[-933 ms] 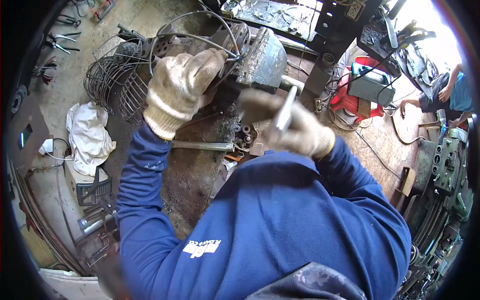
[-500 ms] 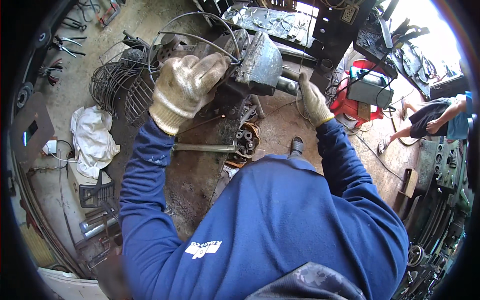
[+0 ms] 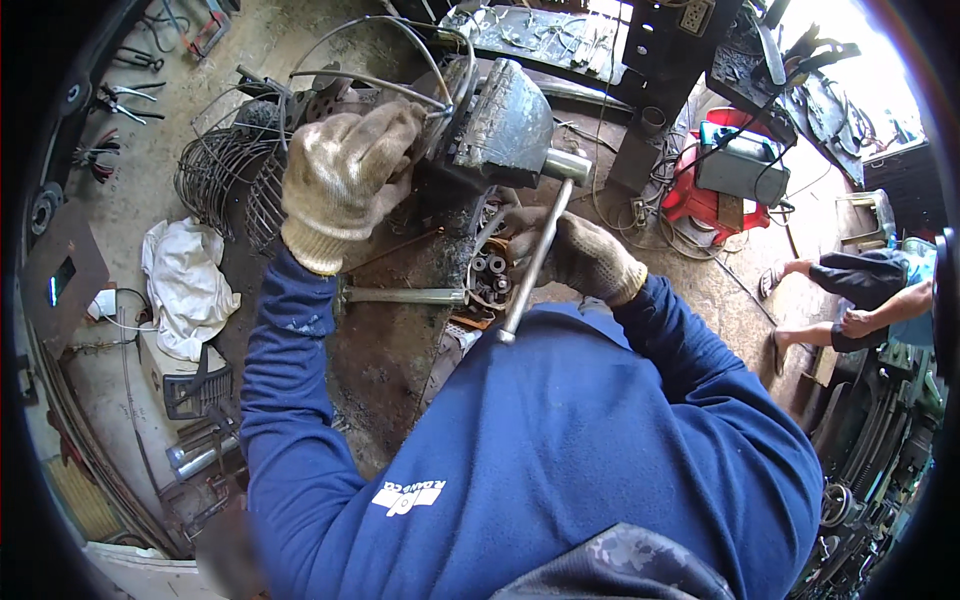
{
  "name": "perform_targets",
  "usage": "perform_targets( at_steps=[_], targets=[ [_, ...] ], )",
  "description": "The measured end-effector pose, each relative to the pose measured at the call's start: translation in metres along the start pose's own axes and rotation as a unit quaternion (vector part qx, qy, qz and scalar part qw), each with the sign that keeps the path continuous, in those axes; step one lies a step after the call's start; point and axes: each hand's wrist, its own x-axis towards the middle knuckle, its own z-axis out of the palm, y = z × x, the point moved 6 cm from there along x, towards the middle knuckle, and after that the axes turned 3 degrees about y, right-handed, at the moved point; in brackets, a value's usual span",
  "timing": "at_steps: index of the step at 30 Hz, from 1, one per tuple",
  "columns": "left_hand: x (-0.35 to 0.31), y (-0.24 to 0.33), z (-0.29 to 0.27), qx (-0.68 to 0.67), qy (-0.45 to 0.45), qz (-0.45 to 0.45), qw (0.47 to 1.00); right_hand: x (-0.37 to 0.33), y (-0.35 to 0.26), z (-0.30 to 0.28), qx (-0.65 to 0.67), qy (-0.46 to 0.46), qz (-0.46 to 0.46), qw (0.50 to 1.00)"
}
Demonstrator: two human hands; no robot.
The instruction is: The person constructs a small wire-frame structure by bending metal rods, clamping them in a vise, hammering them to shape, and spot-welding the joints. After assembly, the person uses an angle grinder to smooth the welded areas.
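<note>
My gloved left hand (image 3: 345,175) is closed on a round wire frame (image 3: 372,78) of bent metal rods at the left of a bench vise (image 3: 512,120). The glove hides the exact grip. Below the vise's right end is my gloved right hand (image 3: 590,262), its fingers reaching left behind the vise handle (image 3: 538,258). That handle, a plain steel bar with a knobbed end, slants down toward my chest and crosses in front of the glove. The fingers look stretched out rather than wrapped round it, though the bar partly covers them.
Wire cages (image 3: 215,165) lie left of the vise, with a white cloth (image 3: 188,285) nearer me. Metal parts (image 3: 490,275) sit in a container under the vise. At right stand a red stool (image 3: 690,205) bearing a grey machine (image 3: 740,170) and another person (image 3: 870,290). Pliers (image 3: 130,100) hang far left.
My right hand has come down and left from beside the vise to behind its handle, which now slants toward me. My left hand and the wire frame have shifted slightly left. The other person has moved.
</note>
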Motion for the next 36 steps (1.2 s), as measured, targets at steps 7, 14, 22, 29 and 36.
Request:
perform_targets(
  at_steps=[7, 14, 22, 29, 36],
  targets=[
    [0.003, 0.012, 0.003, 0.017, -0.050, -0.008, 0.999, 0.015, -0.041, 0.058, -0.135, -0.064, -0.118, 0.982],
    [0.006, 0.017, 0.005, 0.037, -0.049, 0.001, 0.998, 0.030, -0.104, 0.052, -0.233, 0.022, -0.278, 0.932],
    [0.004, 0.018, 0.009, 0.034, -0.020, 0.015, 0.999, 0.031, -0.134, -0.044, -0.364, 0.294, -0.110, 0.877],
    [0.004, 0.016, 0.010, 0.018, -0.011, 0.008, 1.000, 0.014, -0.064, -0.096, -0.341, 0.319, 0.046, 0.883],
    [-0.003, 0.012, 0.017, -0.002, -0.012, -0.004, 1.000, 0.017, -0.045, -0.116, -0.327, 0.266, -0.024, 0.906]
  ],
)
